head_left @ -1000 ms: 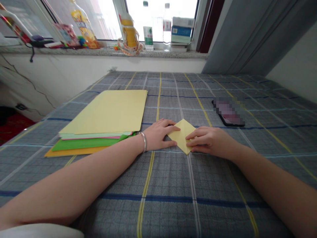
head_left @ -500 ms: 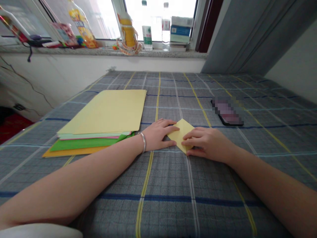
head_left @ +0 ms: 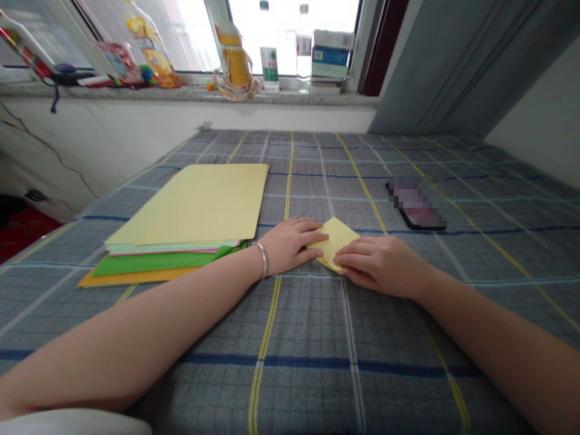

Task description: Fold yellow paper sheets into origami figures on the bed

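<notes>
A small folded sheet of yellow paper (head_left: 336, 235) lies on the plaid cloth between my two hands, its top corner pointing away from me. My left hand (head_left: 293, 244), with a silver bangle at the wrist, rests flat with spread fingers on the paper's left side. On the right side, my right hand (head_left: 380, 264) pinches the near corner between thumb and fingers. That near edge looks curved and slightly raised. The paper's right part is hidden beneath my right hand.
A stack of coloured paper (head_left: 199, 205), yellow on top, lies left of my hands. A phone (head_left: 419, 208) with a blurred screen is at the right. Bottles and boxes line the windowsill (head_left: 281, 96) beyond the plaid cloth (head_left: 308, 386).
The paper's near corner has lifted and bent away from me, where it lay flat and pointed before. My right fingers have closed together on it. My left hand has barely moved.
</notes>
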